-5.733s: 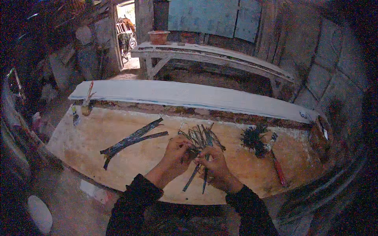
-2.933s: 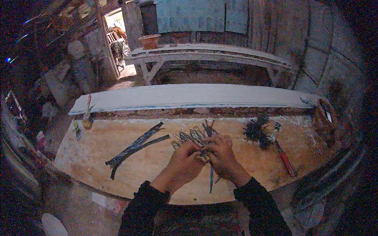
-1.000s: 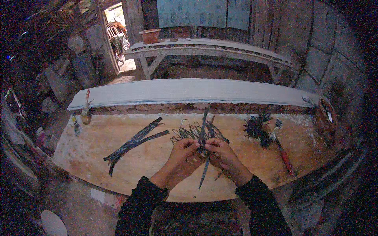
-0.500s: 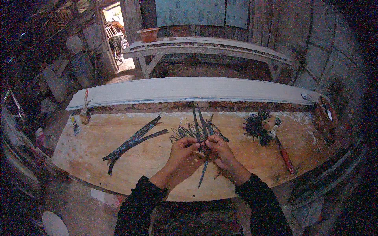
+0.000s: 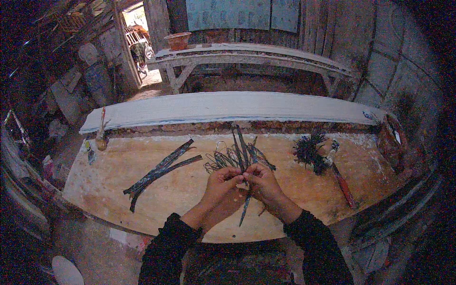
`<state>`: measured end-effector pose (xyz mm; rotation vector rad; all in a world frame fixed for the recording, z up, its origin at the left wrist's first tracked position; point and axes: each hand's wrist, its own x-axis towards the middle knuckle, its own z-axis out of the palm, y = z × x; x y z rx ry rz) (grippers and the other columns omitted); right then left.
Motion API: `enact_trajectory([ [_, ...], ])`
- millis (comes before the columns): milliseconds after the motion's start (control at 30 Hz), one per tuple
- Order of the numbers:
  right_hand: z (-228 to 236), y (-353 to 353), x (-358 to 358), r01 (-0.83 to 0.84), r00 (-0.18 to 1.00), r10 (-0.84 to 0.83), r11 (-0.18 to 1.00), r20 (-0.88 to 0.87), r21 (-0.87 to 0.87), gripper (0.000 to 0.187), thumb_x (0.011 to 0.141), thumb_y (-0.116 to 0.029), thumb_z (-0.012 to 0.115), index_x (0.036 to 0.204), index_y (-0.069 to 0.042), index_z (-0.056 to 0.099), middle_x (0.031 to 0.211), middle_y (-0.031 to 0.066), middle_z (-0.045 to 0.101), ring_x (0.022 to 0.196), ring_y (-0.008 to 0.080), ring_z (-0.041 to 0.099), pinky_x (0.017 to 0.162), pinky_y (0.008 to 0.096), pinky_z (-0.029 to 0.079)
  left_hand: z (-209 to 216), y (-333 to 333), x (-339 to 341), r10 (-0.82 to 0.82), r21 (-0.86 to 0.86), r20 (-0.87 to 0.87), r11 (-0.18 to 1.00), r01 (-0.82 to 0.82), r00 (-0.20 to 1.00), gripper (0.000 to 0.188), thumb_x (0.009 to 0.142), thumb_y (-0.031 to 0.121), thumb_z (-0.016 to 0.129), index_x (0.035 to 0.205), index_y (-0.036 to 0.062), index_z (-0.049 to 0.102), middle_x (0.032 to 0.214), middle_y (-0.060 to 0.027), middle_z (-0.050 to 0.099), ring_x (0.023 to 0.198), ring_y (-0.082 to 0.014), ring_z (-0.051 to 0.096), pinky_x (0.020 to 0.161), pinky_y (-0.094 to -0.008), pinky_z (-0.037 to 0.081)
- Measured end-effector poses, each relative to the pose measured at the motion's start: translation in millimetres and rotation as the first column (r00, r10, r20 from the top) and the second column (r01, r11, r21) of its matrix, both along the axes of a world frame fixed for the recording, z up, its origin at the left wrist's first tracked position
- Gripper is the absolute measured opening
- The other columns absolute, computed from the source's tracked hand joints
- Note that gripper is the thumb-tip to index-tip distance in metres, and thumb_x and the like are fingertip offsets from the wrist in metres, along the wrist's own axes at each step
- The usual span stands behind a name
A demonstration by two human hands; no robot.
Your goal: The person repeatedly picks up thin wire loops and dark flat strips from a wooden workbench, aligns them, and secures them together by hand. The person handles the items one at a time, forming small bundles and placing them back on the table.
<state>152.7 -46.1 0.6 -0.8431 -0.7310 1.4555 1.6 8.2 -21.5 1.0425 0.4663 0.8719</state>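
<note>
Above the middle of the wooden board, my left hand is closed, thumb and fingers pinching dark flat strips. My right hand pinches the same strips, its fingertips against those of the left. Two strip ends stick up beyond the fingers, and a narrow tail hangs toward me below them. The spot where the strips meet is hidden by my fingers. Just behind my hands lies a loose looped bundle of thin dark wire or cord. To the left rest several more dark strips, crossed over each other.
At the right of the board sit a dark bristly bundle and a red-handled tool. A brush-like tool stands at the far left. Behind runs a long white-topped slab; farther back, a bench bears a reddish pot.
My fingertips have drawn closer together at the strips, the right thumb shifting slightly left. The things on the board have stayed put.
</note>
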Motion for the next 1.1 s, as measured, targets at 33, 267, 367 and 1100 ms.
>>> enact_trajectory([
  [33,0,0,0,0.010,0.999,-0.010,1.000,0.034,0.000,0.007,0.085,-0.005,0.061,0.087,-0.005,0.054,0.085,0.0056,0.060,0.078,0.0154,0.059,0.063,0.0367,0.055,-6,3,-1,0.006,0.029,-0.016,1.000,-0.006,1.000,0.018,0.083,0.007,0.066,0.098,0.0007,0.061,0.090,-0.0040,0.065,0.082,-0.0106,0.060,0.074,-0.0243,0.049],
  [267,-14,7,6,0.037,0.952,-0.051,0.998,0.300,0.053,0.006,0.085,-0.005,0.061,0.085,-0.004,0.056,0.083,0.0061,0.060,0.073,0.0138,0.059,0.066,0.0355,0.057,-2,1,2,0.014,0.068,-0.094,0.998,-0.008,0.995,0.018,0.084,0.010,0.065,0.099,0.0009,0.063,0.087,-0.0022,0.065,0.079,-0.0089,0.059,0.069,-0.0232,0.048],
  [367,-3,3,4,0.030,0.930,-0.040,0.999,0.364,0.033,0.005,0.085,-0.005,0.061,0.084,-0.003,0.056,0.081,0.0058,0.060,0.072,0.0131,0.059,0.066,0.0330,0.057,9,0,-2,0.170,0.326,-0.306,0.943,-0.065,0.937,0.014,0.084,0.012,0.065,0.094,0.0019,0.064,0.083,-0.0006,0.064,0.075,-0.0078,0.058,0.065,-0.0233,0.048],
  [1100,19,-15,-9,-0.064,0.539,-0.393,0.863,0.745,0.501,0.020,0.073,-0.005,0.064,0.093,-0.003,0.064,0.090,0.0100,0.054,0.087,0.0222,0.055,0.078,0.0330,0.045,13,10,-9,0.092,-0.012,-0.180,0.995,-0.095,0.979,0.014,0.087,0.017,0.061,0.083,0.0046,0.062,0.067,-0.0032,0.060,0.056,-0.0119,0.055,0.050,-0.0237,0.046],
])
